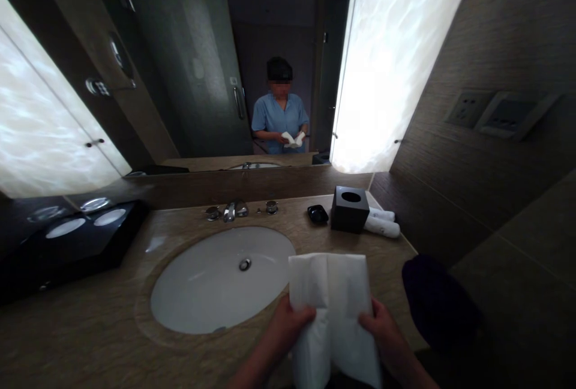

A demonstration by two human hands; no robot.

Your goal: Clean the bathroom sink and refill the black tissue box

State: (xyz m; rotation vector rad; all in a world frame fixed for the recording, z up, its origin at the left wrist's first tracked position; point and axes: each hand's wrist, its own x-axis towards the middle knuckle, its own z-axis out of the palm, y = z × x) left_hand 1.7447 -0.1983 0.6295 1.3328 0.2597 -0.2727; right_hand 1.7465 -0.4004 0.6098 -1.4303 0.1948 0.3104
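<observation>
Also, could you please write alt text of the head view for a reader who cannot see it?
The person's left hand and right hand hold a folded white cloth above a marble counter beside a white sink. A mirror reflects their blue top.

Tissue box (348, 210) right of the sink (211, 287), on the countertop (180, 239)

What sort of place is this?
Probably a hotel bathroom: a white undermount basin in a beige marble counter, a black square tissue box, and rolled white towels beside it.
</observation>
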